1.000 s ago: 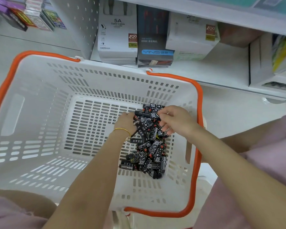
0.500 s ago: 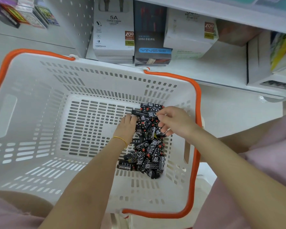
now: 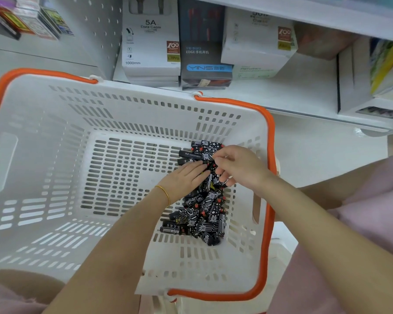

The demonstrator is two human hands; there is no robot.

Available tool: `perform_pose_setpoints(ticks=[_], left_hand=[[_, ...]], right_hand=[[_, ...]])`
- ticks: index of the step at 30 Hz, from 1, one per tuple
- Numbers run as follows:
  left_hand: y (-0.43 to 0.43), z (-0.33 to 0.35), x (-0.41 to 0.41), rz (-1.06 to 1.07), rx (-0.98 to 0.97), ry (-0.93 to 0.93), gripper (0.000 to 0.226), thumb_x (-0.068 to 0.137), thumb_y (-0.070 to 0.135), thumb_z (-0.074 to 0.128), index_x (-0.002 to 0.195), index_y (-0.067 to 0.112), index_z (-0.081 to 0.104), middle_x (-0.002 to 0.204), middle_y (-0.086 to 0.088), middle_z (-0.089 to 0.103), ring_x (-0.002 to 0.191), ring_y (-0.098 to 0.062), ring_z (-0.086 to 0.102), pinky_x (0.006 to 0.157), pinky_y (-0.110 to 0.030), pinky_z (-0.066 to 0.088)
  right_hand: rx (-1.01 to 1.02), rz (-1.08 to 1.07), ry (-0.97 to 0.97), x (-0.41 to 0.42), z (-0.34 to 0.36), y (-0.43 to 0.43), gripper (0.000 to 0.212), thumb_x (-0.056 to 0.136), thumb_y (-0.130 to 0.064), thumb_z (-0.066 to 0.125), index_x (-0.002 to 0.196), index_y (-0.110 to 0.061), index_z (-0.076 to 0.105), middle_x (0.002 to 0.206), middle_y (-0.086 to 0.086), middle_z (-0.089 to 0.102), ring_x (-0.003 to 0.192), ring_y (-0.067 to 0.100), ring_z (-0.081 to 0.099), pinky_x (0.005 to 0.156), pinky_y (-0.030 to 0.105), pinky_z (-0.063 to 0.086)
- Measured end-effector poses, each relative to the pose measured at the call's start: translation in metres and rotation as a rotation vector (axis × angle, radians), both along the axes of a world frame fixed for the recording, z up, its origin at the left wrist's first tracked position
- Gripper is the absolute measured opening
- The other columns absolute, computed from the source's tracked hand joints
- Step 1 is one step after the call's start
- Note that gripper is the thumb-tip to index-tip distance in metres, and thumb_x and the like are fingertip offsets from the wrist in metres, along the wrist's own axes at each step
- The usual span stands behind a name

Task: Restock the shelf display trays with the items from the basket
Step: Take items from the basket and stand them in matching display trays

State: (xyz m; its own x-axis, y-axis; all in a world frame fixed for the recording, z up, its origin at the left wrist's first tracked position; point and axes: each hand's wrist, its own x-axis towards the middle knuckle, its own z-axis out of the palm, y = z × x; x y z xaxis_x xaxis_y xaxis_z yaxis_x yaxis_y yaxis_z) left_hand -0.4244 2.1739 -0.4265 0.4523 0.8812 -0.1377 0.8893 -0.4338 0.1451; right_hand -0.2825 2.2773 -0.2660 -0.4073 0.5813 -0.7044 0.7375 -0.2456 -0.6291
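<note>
A white slotted basket with orange handles fills the view below me. In its right part lies a pile of several small black lighters with white patterns and red buttons. My left hand lies flat on the pile's upper part, fingers straight and pointing right. My right hand is over the top of the pile with curled fingers, pinching lighters between thumb and fingers. Lighters under both hands are hidden.
A white shelf runs behind the basket, holding a white data cable box, a dark earphone box, a white box and an open display box at the right. Packs hang at the top left.
My left hand has flattened and slid right onto the lighters, from curled at the pile's left edge. My right hand stays at the pile's top. The view has shifted slightly.
</note>
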Motion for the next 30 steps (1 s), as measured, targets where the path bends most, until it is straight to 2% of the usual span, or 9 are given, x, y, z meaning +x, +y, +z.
perform_pose_setpoints(ticks=[3,5,7,9,12,14,18,22,30], left_hand=[[-0.005,-0.003,-0.004,0.038,-0.053,0.073,0.064,0.076,0.002,0.058,0.135,0.003,0.035,0.137,-0.019,0.050,0.128,-0.036,0.046,0.104,-0.050,0.040],[-0.013,-0.004,-0.005,0.131,-0.147,0.094,0.067,0.068,0.001,0.066,0.130,0.004,0.039,0.129,-0.021,0.054,0.118,-0.038,0.054,0.097,-0.047,0.047],[-0.019,-0.005,-0.007,0.230,-0.230,0.111,0.076,0.059,0.010,0.078,0.126,0.010,0.042,0.121,-0.020,0.058,0.108,-0.035,0.059,0.087,-0.043,0.052],[-0.022,-0.004,-0.008,0.310,-0.279,0.160,0.080,0.064,0.022,0.080,0.133,0.015,0.039,0.132,-0.019,0.048,0.115,-0.034,0.052,0.092,-0.041,0.047],[-0.019,-0.004,-0.003,0.343,-0.322,0.184,0.071,0.085,0.015,0.060,0.144,0.017,0.023,0.145,-0.019,0.025,0.131,-0.034,0.031,0.103,-0.039,0.035],[-0.013,-0.001,0.001,0.351,-0.318,0.174,0.069,0.084,0.013,0.059,0.143,0.015,0.022,0.143,-0.017,0.028,0.128,-0.033,0.031,0.100,-0.037,0.039],[-0.006,0.004,0.003,0.383,-0.416,0.150,0.077,0.079,0.026,0.070,0.139,0.013,0.025,0.139,-0.014,0.031,0.126,-0.031,0.034,0.095,-0.037,0.044],[-0.003,0.007,0.006,0.450,-0.487,0.125,0.071,0.078,0.028,0.071,0.134,0.011,0.031,0.138,-0.014,0.036,0.124,-0.030,0.037,0.088,-0.034,0.048],[-0.004,0.010,0.013,0.465,-0.421,0.207,0.064,0.082,0.012,0.066,0.135,0.010,0.030,0.128,-0.012,0.048,0.116,-0.028,0.047,0.078,-0.032,0.049]], right_hand=[[0.002,0.007,-0.004,0.000,0.000,-0.001,0.020,0.097,-0.019,0.047,0.114,-0.015,0.056,0.088,0.007,0.064,0.064,0.012,0.059,0.055,0.020,0.052],[0.009,0.011,-0.006,0.000,0.000,-0.001,0.021,0.097,-0.018,0.046,0.115,-0.014,0.056,0.089,0.008,0.064,0.064,0.013,0.059,0.057,0.021,0.052],[0.009,0.018,-0.005,-0.001,0.000,-0.001,0.021,0.097,-0.018,0.046,0.116,-0.013,0.055,0.089,0.007,0.064,0.065,0.013,0.059,0.058,0.022,0.052],[0.006,0.026,-0.006,-0.003,0.000,-0.002,0.021,0.097,-0.017,0.045,0.116,-0.013,0.055,0.088,0.007,0.063,0.064,0.013,0.058,0.058,0.023,0.053],[0.002,0.038,-0.001,-0.005,0.000,-0.003,0.021,0.098,-0.018,0.045,0.116,-0.013,0.054,0.084,0.003,0.061,0.062,0.011,0.058,0.057,0.022,0.052],[0.001,0.043,0.004,-0.006,0.000,-0.004,0.020,0.098,-0.018,0.045,0.115,-0.013,0.054,0.083,0.002,0.061,0.062,0.011,0.058,0.057,0.022,0.051],[0.006,0.036,-0.004,-0.004,-0.001,-0.003,0.021,0.097,-0.017,0.045,0.116,-0.013,0.055,0.084,0.004,0.062,0.064,0.013,0.059,0.058,0.024,0.052],[0.001,0.030,-0.011,-0.003,-0.002,-0.003,0.023,0.097,-0.018,0.046,0.118,-0.013,0.055,0.086,0.005,0.062,0.062,0.011,0.058,0.055,0.021,0.051],[0.004,0.043,-0.019,-0.003,-0.002,-0.004,0.024,0.097,-0.019,0.046,0.119,-0.013,0.054,0.088,0.007,0.062,0.063,0.012,0.059,0.055,0.021,0.051]])
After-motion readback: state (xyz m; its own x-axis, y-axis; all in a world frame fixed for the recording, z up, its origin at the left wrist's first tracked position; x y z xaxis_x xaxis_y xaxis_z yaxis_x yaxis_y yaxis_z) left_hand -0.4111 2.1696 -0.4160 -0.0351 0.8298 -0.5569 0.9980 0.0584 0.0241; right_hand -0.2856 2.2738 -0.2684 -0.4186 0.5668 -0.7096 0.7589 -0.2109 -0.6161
